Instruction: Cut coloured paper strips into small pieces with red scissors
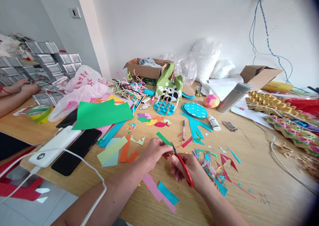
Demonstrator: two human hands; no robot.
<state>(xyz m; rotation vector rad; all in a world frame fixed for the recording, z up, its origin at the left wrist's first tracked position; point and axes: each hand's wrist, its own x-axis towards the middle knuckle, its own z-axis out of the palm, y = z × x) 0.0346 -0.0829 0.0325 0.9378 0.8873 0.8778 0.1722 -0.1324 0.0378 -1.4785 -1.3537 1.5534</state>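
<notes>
Pinched in my left hand (158, 152) is a strip of green paper (163, 138), its free end pointing up and left. My right hand (188, 169) is closed around red-handled scissors (184, 169), whose blades meet the strip close to my left fingertips. Paper fish (152, 119) in several colours lie beyond my hands. Pink (152, 188) and blue paper strips (168, 192) rest on the table nearer to me. Small coloured scraps (211, 166) are heaped right of my right hand. A pen (183, 129) lies just past the scissors.
Green sheets (104, 113), a white power bank (54, 146) and a black phone (77, 151) lie left; a white cable crosses over my left forearm. A grey bottle (234, 98), glue bottle (214, 123) and egg cartons (294, 133) are right. Another person's hands (25, 88) show far left.
</notes>
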